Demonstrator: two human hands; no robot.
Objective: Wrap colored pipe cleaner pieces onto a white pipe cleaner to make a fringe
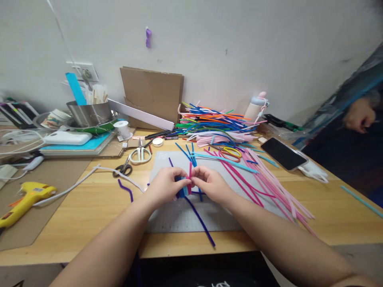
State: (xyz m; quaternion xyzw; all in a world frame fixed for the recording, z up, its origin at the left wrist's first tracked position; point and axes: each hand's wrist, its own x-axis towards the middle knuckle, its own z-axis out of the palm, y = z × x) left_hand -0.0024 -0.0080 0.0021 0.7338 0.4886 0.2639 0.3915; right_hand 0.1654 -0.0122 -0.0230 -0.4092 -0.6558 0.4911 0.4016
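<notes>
Grip of L hand (168,182) & R hand (212,184) snug on blue/pink fuzzy bundle (183,190); white writing (222,284) below illegible.

A yellow glue gun (32,194) lies on a brown sheet (26,223) toward the left end of the table (80,215). Along the far edge I see a steel pot (89,115) full of sticks, then some cardboard (151,95) leaning on the wall (209,52), and a pale bottle (253,109) farther right. A dark-screened phone (283,154) rests near the right edge; a purple trinket (148,38) hangs above.
</notes>
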